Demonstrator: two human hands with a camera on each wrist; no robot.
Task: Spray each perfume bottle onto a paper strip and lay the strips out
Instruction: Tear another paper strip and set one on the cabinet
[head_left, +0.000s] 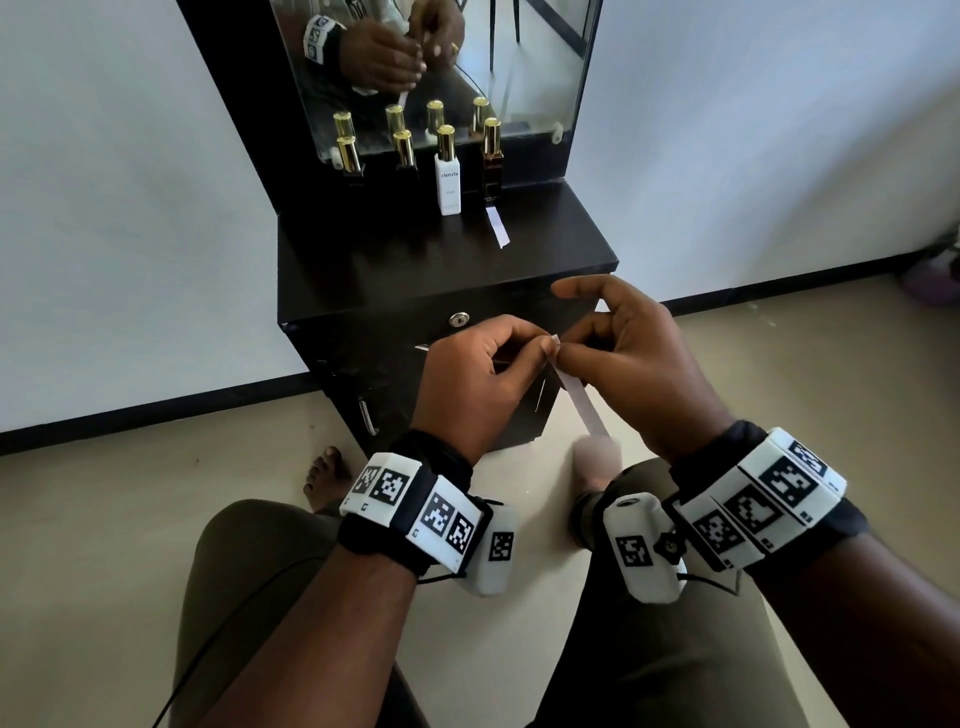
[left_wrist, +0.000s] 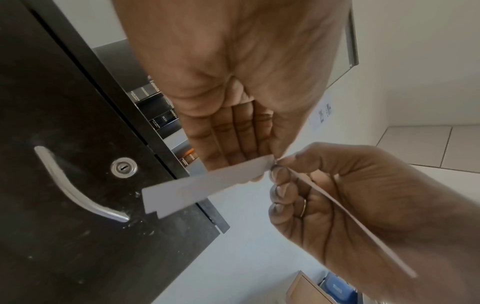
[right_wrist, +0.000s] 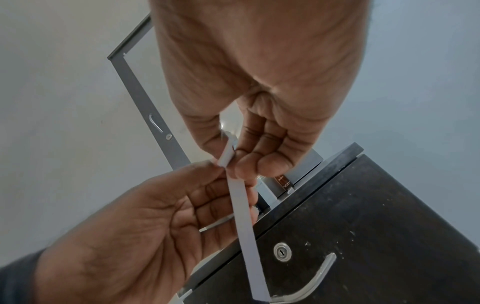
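- Head view: both hands meet in front of the black cabinet worktop (head_left: 415, 260). The left hand (head_left: 475, 387) and right hand (head_left: 631, 364) each pinch the top of the thin white paper strips (head_left: 579, 397), whose long axis hangs down towards the lap. The gold-capped perfume bottles (head_left: 448, 174) stand well beyond, at the mirror, with one laid white strip (head_left: 497, 227) just beside the rightmost.
- Left wrist view: two strips part from the shared pinch.
- Right wrist view: the right hand's strip dangles; judged nearer the bottles.

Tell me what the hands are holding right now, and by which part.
Both the left hand and right hand pinch paper strips at their top ends.
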